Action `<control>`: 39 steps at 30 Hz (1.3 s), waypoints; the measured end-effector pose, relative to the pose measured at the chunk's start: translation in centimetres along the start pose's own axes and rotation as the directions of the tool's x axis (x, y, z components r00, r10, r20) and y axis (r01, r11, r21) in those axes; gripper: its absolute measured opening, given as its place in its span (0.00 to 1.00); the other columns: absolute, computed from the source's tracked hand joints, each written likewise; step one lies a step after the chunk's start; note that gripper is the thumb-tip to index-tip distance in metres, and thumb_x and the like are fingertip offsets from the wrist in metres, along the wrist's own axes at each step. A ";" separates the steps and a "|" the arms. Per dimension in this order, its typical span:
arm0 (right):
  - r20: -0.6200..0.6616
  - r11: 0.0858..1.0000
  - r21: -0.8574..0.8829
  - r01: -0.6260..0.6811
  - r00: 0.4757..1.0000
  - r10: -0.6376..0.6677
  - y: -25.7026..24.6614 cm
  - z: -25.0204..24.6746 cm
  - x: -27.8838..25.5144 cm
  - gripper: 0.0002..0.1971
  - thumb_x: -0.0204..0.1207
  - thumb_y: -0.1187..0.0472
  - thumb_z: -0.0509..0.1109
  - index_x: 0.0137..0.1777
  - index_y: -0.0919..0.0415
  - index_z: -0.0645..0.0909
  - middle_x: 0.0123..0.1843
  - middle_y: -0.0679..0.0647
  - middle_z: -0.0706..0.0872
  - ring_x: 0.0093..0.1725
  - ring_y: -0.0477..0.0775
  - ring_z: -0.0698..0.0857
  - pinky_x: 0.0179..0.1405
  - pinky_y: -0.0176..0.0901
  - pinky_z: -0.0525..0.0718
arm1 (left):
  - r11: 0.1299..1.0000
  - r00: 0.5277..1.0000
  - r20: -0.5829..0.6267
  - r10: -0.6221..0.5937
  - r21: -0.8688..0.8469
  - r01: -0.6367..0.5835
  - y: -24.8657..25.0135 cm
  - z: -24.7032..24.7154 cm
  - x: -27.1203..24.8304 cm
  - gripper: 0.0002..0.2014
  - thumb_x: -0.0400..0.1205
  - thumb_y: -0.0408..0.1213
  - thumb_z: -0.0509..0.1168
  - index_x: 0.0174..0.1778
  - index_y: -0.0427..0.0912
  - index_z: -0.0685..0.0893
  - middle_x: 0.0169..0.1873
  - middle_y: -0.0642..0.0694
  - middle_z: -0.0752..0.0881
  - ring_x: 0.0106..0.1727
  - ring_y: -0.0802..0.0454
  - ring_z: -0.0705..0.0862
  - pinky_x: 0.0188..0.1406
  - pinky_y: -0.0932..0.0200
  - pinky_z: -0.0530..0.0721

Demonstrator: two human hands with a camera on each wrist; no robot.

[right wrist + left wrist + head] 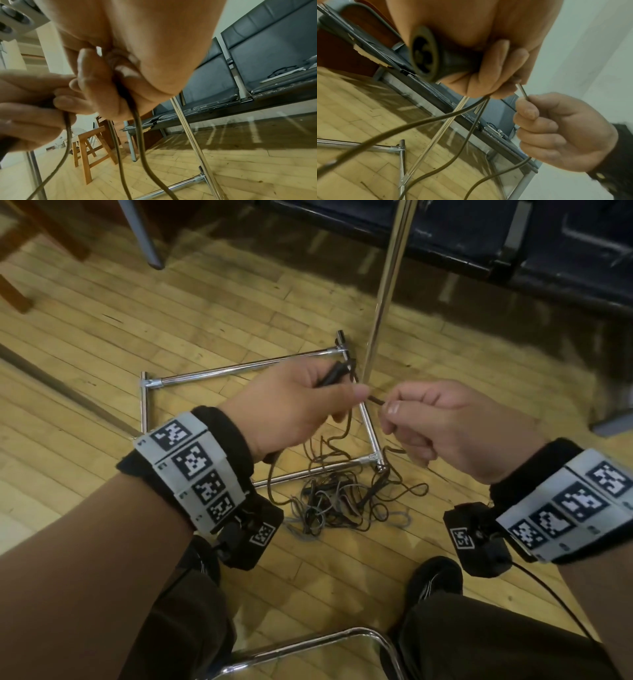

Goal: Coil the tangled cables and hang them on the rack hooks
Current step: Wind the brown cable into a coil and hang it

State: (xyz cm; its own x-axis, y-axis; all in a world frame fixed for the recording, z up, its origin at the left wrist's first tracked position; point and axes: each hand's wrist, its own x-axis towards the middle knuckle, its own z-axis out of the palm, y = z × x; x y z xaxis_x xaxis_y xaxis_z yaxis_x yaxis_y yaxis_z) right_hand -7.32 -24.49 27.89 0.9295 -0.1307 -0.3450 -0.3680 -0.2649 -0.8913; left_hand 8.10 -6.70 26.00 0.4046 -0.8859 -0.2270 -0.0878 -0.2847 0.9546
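A dark cable (375,400) runs taut between my two hands above the floor. My left hand (342,402) grips its black round plug (426,54) in the palm and pinches the cable (523,92) beside it. My right hand (388,409) pinches the same cable a little to the right, and its curled fingers (102,88) close round the strand (140,128). Loops hang down to a tangled pile of dark and grey cables (342,501) on the wooden floor. The chrome rack has a rectangular base (239,368) and an upright pole (387,285) just behind my hands; no hooks are in view.
A dark bench with worn seats (513,241) lines the back. A grey table leg (144,234) and wooden stool legs (20,268) stand at the far left. A chrome chair frame (308,645) and my shoe (435,577) are close below.
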 end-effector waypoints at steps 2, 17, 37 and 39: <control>-0.023 0.989 -0.144 0.015 1.000 -0.019 0.3 0.1 0.1 0.15 0.90 0.53 0.60 0.45 0.56 0.82 0.28 0.49 0.76 0.27 0.52 0.75 0.30 0.55 0.79 | 0.994 0.994 -0.103 -0.025 -0.112 0.014 0.0 -0.7 0.2 0.11 0.90 0.43 0.69 0.41 0.46 0.85 0.25 0.54 0.79 0.19 0.60 0.72 0.15 0.69 0.71; -0.082 0.832 -0.515 -0.206 0.978 0.191 2.4 -1.6 0.5 0.23 0.87 0.39 0.55 0.41 0.50 0.84 0.26 0.42 0.74 0.26 0.40 0.73 0.30 0.40 0.74 | 0.947 0.734 -0.658 -0.165 0.103 0.305 -1.2 -4.7 -0.5 0.14 0.89 0.61 0.63 0.59 0.60 0.89 0.34 0.53 0.88 0.25 0.63 0.83 0.21 0.65 0.78; 0.027 0.995 0.044 -0.086 0.996 0.085 0.2 0.0 0.3 0.17 0.89 0.55 0.61 0.43 0.60 0.85 0.27 0.48 0.71 0.24 0.46 0.65 0.22 0.47 0.57 | 0.980 0.987 0.136 -0.083 0.190 0.056 0.5 1.8 -0.4 0.13 0.84 0.59 0.68 0.51 0.56 0.91 0.29 0.56 0.87 0.22 0.61 0.77 0.19 0.65 0.75; 0.043 0.996 0.058 -0.073 0.997 0.070 0.4 -0.3 0.1 0.16 0.90 0.57 0.60 0.44 0.62 0.84 0.27 0.48 0.72 0.23 0.46 0.65 0.22 0.46 0.57 | 0.971 0.993 0.090 -0.070 0.233 0.048 0.5 1.5 -0.4 0.13 0.83 0.61 0.69 0.42 0.58 0.90 0.25 0.57 0.83 0.21 0.61 0.76 0.19 0.65 0.75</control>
State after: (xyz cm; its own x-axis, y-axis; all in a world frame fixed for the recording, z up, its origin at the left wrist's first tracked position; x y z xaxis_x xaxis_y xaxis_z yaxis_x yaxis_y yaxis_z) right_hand -7.35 -24.93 27.64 0.9016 -0.1081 -0.4189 -0.4325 -0.1990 -0.8794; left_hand 6.56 -7.00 26.25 0.3264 -0.8930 -0.3100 -0.2779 -0.4041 0.8715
